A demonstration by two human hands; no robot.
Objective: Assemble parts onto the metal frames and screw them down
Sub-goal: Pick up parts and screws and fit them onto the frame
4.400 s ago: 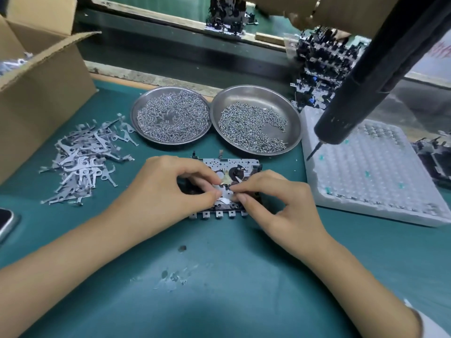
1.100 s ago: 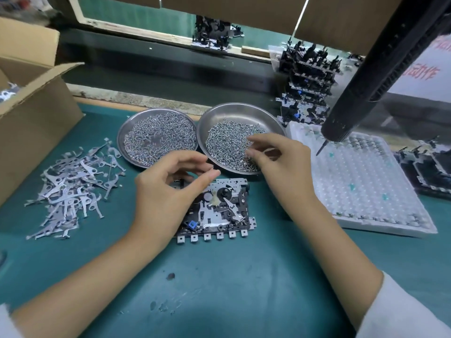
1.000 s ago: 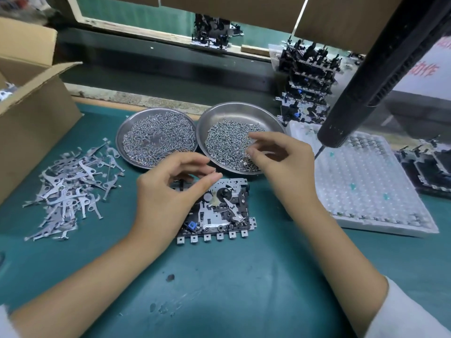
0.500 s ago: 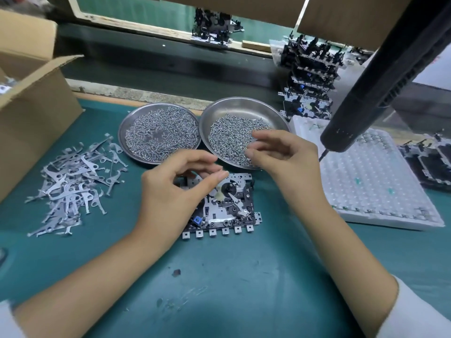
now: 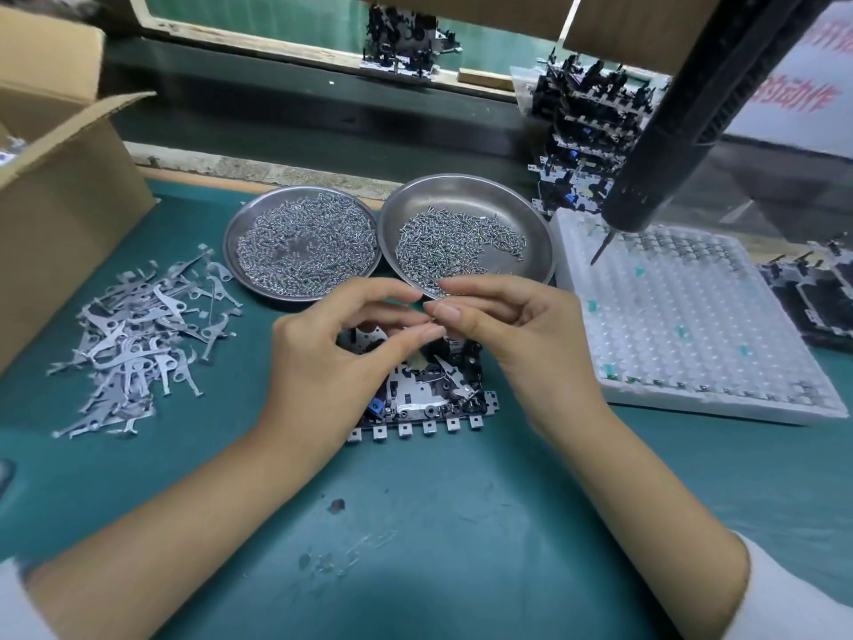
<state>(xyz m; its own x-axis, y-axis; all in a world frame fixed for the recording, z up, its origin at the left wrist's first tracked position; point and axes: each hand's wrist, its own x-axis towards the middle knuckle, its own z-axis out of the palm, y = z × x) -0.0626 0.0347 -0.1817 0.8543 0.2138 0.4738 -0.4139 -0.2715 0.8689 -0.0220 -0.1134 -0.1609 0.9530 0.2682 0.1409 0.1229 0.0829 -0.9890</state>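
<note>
Green-matted bench (image 5: pixel 461 524) fronts a dark conveyor (image 5: pixel 300 117).

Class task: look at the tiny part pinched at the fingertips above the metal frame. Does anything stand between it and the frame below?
Nothing visible does. The tiny part is pinched between the left hand and right hand, directly above the metal frame. Only the person's own fingers overlap the frame.

Metal frame (image 5: pixel 427 399) lies at centre of the desk (image 5: pixel 461 524). Two screw dishes sit at 12 o'clock, touching: left dish (image 5: pixel 302 244), right dish (image 5: pixel 468 233). Loose lever parts (image 5: pixel 138 334) are heaped at 9 o'clock, with the cardboard box (image 5: pixel 60 196) behind them at 10 o'clock. Parts tray (image 5: pixel 687 325) lies at 3 o'clock; stacked assemblies (image 5: pixel 586 131) stand behind it at 1 o'clock. Screwdriver (image 5: pixel 683 131) hangs over the tray. Both hands, left hand (image 5: pixel 332 362) and right hand (image 5: pixel 521 344), are above the frame.
</note>
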